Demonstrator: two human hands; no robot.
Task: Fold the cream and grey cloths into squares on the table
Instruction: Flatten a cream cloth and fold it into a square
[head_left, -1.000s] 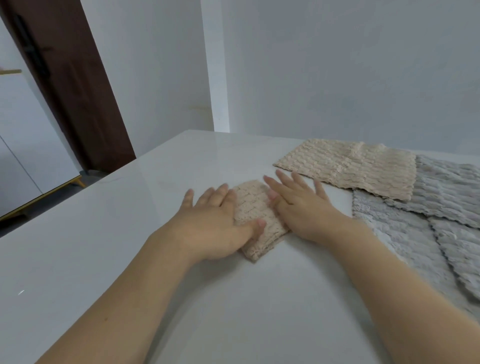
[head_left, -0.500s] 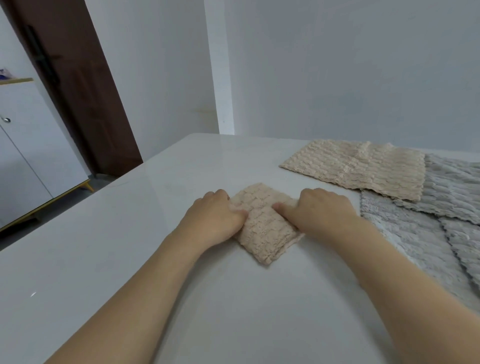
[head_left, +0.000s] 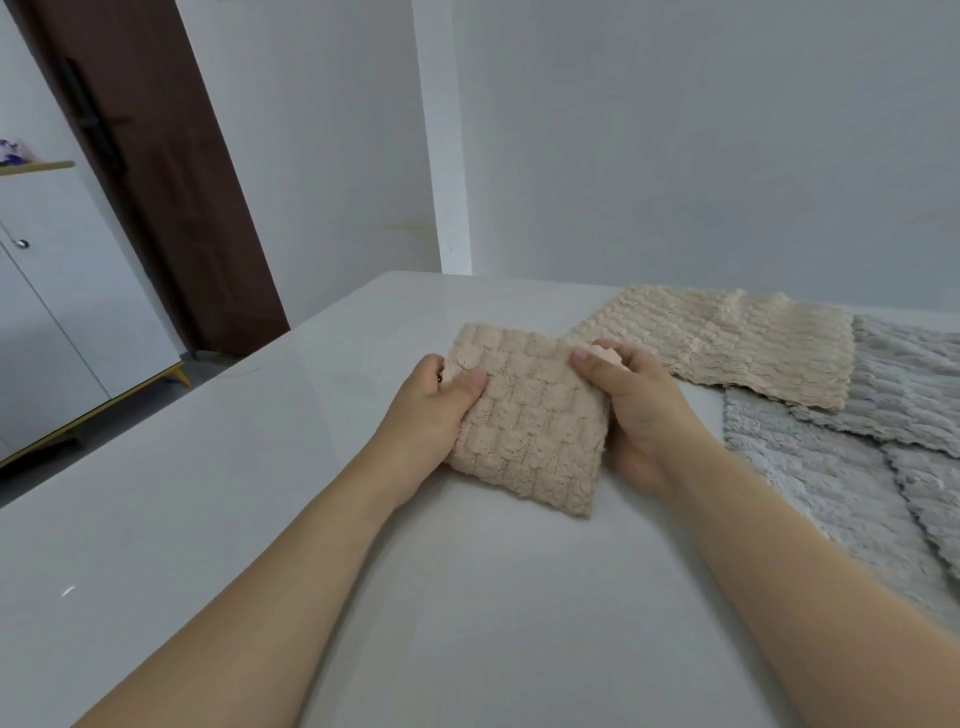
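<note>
Now both hands grip the folded cream square (head_left: 527, 415) by its side edges, left hand (head_left: 426, 410) and right hand (head_left: 631, 410) with thumbs on top, far edge tilted off the table (head_left: 467, 597), likely for moving it. Other cream (head_left: 727, 343) and grey cloths (head_left: 831, 467) wait unfolded at right.

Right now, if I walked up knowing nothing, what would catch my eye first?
Probably the small folded square of fluffy cream cloth at the middle of the white table, gripped by the left hand and right hand on either side. Beyond the right hand lie an unfolded cream cloth and rumpled grey cloths.
</note>
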